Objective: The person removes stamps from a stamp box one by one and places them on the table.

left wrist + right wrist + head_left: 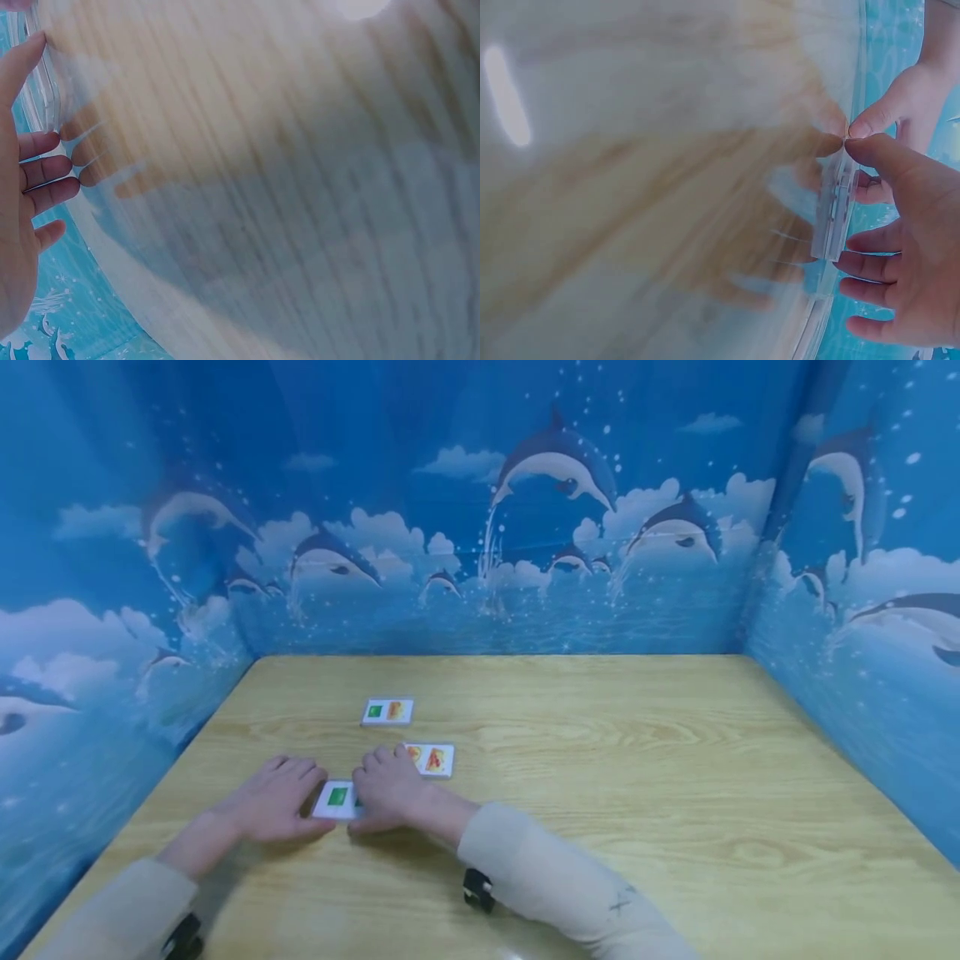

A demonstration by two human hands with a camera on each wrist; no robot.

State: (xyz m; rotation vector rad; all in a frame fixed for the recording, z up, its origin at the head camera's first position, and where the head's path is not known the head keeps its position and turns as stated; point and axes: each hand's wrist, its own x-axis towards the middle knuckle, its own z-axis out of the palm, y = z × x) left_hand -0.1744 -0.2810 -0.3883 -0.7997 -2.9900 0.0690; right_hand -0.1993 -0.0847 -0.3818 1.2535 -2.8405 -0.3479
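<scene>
A flat white picture card point(331, 798) with a green square and clear edges lies on the table between both hands. At its left end, the left hand point(279, 799) holds it, thumb by the near edge and fingers by the far corner. The right hand point(392, 788) grips the right part, thumb at the near side and fingers across the far side, covering its other picture. The two thumbs nearly meet in the right wrist view. Just beyond the right fingers lies a second card point(442, 761) with orange-red pictures, its left part hidden.
Farther back on the wood-grain table point(637, 793) lies a third card point(387, 712), with a green square and an orange picture. A blue dolphin-print curtain point(420, 610) encloses the table's back and sides.
</scene>
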